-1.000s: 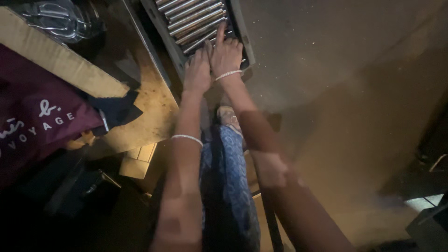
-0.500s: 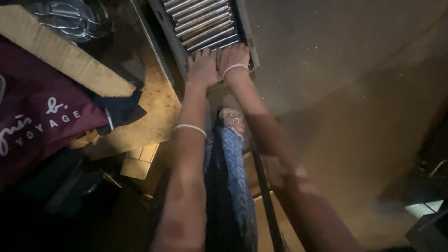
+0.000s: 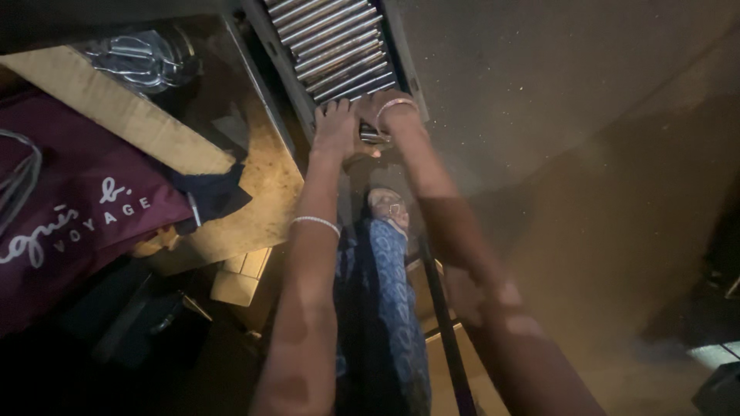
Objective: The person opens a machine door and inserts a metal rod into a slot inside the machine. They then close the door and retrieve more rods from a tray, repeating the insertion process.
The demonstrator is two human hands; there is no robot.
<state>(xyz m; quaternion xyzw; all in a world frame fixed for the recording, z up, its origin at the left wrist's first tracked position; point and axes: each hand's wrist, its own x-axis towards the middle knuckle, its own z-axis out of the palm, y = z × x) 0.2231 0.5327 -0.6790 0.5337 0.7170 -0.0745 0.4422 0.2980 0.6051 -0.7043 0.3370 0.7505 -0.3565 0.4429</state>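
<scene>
I see both hands, left point(image 3: 335, 127) and right point(image 3: 379, 115), pressed flat on the rack's point(image 3: 331, 42) near edge (grip unclear, blurred).

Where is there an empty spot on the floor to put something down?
The widest bare patch is the grey floor right of the slatted metal rack. A smaller one is the yellowish board between rack and maroon bag. It is crowded where both hands grip the rack's end, and around the bag.

bare arms | pale bead bracelets point(image 3: 316, 223) | blue patterned garment point(image 3: 385, 308)
</scene>
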